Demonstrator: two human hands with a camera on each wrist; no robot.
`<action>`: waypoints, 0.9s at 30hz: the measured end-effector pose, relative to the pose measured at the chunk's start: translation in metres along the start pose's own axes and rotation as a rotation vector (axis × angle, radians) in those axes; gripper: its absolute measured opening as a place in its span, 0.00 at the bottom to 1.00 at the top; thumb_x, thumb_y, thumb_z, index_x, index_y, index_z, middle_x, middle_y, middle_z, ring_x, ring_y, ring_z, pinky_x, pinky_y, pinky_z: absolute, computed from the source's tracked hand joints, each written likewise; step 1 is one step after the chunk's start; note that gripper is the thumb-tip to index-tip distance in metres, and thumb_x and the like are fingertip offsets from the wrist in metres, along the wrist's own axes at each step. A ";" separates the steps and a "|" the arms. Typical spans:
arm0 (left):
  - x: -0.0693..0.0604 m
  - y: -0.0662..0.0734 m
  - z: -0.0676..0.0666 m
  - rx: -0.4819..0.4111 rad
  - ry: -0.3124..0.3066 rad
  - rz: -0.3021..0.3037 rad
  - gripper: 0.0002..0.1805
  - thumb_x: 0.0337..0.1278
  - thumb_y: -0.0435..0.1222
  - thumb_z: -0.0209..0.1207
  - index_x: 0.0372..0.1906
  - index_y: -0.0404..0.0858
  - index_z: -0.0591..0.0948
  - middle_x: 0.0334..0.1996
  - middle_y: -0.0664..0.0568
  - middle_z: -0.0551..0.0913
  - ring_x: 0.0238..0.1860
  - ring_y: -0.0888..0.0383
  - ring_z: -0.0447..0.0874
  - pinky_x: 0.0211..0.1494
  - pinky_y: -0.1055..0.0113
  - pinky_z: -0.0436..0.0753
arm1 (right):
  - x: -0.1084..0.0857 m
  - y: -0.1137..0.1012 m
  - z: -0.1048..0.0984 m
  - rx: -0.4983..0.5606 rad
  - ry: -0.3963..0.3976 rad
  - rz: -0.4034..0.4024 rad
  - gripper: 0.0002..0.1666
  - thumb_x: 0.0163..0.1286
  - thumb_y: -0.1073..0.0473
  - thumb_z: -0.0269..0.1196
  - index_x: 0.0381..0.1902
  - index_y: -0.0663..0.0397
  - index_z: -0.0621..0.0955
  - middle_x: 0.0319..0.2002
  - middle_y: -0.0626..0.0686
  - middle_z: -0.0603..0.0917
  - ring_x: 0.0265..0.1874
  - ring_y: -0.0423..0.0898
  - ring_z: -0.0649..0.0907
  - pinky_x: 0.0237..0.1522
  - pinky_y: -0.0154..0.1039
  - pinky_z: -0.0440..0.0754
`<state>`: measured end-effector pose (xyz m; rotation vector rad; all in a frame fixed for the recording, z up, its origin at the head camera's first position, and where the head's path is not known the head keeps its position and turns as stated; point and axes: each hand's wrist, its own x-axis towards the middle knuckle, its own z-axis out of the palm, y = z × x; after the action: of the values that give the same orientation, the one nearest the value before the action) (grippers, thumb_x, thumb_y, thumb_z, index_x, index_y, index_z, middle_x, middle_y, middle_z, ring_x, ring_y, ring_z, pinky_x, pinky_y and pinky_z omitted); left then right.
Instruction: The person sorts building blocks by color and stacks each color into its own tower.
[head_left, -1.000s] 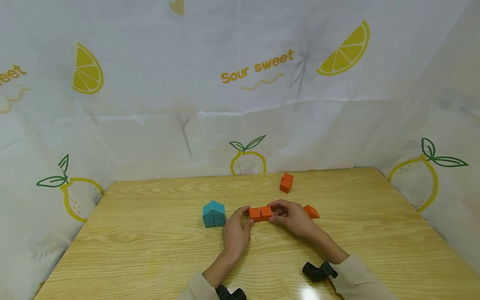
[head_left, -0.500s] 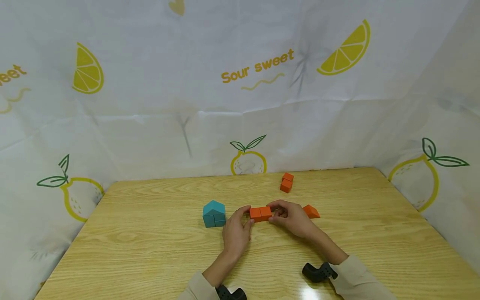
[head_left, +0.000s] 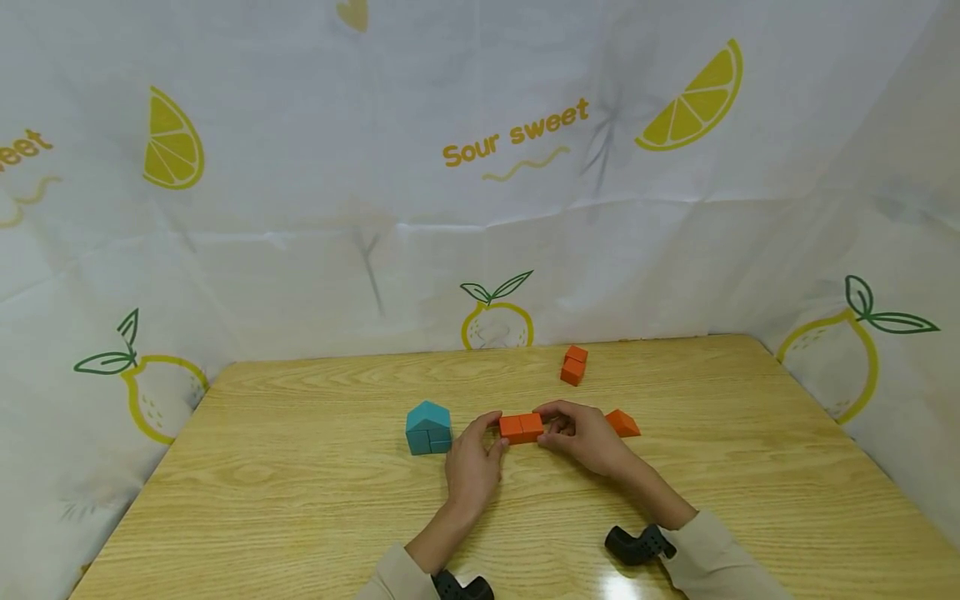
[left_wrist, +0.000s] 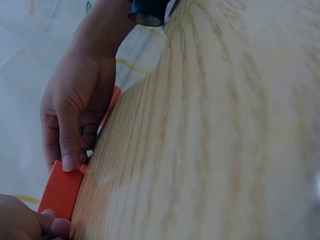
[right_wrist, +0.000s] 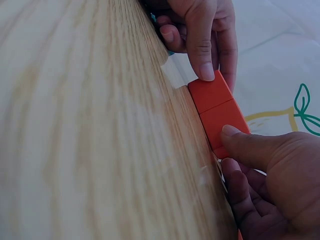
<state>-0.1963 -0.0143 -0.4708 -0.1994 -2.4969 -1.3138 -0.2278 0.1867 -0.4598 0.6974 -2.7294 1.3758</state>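
Observation:
Two orange blocks stand side by side on the wooden table, their faces touching. My left hand (head_left: 471,468) pinches the left orange block (head_left: 510,430) between thumb and fingers at its outer end. At the other end, my right hand (head_left: 588,437) pinches the right orange block (head_left: 532,428). In the right wrist view a thin seam separates the pair, with the right thumb (right_wrist: 245,142) on the near face of one. Left of my left hand is a small teal house shape (head_left: 428,428), made of a roof piece over smaller blocks. An orange triangular block (head_left: 622,423) lies behind my right hand.
Two more orange blocks (head_left: 573,367) sit near the table's back edge, to the right of centre. The wooden table (head_left: 285,500) meets a white printed cloth (head_left: 337,275) at the back and sides. Black wrist devices (head_left: 637,544) are strapped near both sleeves.
A gap stood between the two held orange blocks one second ago. They have come together and now touch, the left one having shifted slightly right. Both hands keep nearly the same place.

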 end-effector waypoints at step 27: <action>-0.001 -0.001 0.001 -0.028 -0.001 -0.012 0.21 0.56 0.31 0.65 0.56 0.38 0.80 0.51 0.49 0.82 0.10 0.68 0.62 0.15 0.70 0.64 | 0.000 0.002 -0.004 0.173 0.091 0.031 0.24 0.75 0.52 0.54 0.62 0.62 0.73 0.47 0.60 0.80 0.34 0.50 0.82 0.35 0.40 0.80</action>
<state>-0.1957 -0.0143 -0.4727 -0.1918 -2.4855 -1.3542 -0.2298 0.1906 -0.4590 0.5856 -2.5848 1.6233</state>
